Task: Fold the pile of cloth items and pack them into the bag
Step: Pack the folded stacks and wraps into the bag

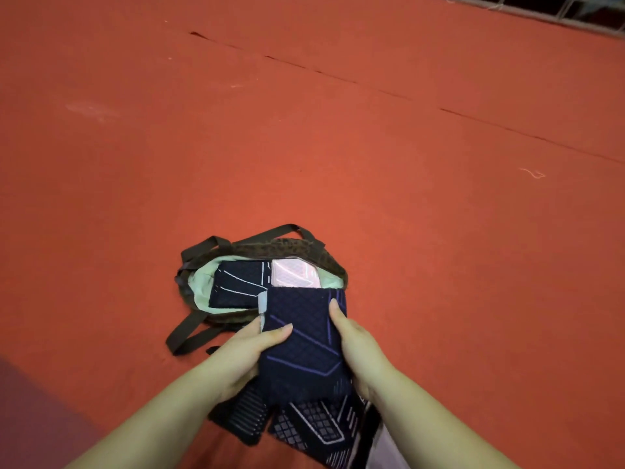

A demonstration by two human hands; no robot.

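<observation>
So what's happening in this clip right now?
A person holds a folded dark patterned cloth with both hands, left hand and right hand gripping its sides, at the mouth of an open brown bag on the red floor. A folded dark cloth and a pink one already lie inside.

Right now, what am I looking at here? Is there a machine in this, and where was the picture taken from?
There is no machine here, only a person's two bare arms. The single picture comes from a camera worn on the person's head, looking forward and down, so the arms reach in from the bottom edge. The left hand and the right hand together grip a folded dark cloth with purple lines, holding it at the mouth of a brown bag that lies open on the red floor. Inside the bag are another dark folded cloth and a pink one. More patterned cloth lies below the hands.
</observation>
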